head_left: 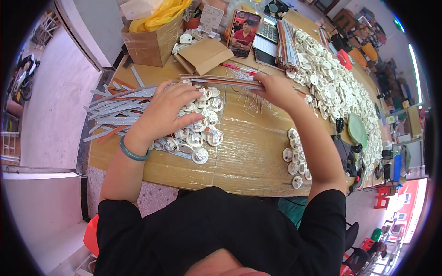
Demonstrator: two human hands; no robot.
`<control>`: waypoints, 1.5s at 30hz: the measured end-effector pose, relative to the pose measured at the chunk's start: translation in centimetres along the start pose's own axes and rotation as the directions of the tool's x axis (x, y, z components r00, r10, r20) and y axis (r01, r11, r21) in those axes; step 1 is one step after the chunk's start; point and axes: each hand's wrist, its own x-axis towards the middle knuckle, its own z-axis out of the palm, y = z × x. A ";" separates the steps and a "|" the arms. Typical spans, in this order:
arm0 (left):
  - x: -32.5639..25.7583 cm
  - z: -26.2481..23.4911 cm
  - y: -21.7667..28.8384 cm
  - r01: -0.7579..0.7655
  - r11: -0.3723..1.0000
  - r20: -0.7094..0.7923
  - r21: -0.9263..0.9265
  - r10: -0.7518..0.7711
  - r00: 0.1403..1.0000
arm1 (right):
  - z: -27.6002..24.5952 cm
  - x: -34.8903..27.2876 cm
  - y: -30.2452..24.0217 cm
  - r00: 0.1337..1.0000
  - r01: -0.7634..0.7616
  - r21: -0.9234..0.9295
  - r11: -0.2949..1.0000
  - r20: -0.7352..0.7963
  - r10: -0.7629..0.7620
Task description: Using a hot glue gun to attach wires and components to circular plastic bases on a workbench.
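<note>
Two hands (169, 109): left over white discs (211, 119), right (277, 91) gripping strips (225, 82)

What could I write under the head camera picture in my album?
Left hand over pale strips and round white pieces, right hand gripping a thin bundle at a brown table.

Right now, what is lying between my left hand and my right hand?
In the head view: thin strips, held by the right hand; white round pieces beside the left hand; and thin white wires near the right hand.
</note>
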 end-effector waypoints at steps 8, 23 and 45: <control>0.0 -0.3 0.1 0.007 1.000 0.004 0.002 -0.007 1.000 | 2.7 0.3 -2.6 0.983 0.058 0.152 0.987 -0.183 -0.030; -0.1 -0.2 -0.1 0.016 1.000 0.007 0.001 -0.016 1.000 | 3.9 5.5 0.6 0.961 -0.101 0.000 0.995 -0.260 0.098; 0.2 -0.5 0.2 0.051 0.999 0.070 0.001 -0.051 0.996 | 0.9 -6.0 9.6 0.867 -0.261 0.414 0.872 -0.296 0.400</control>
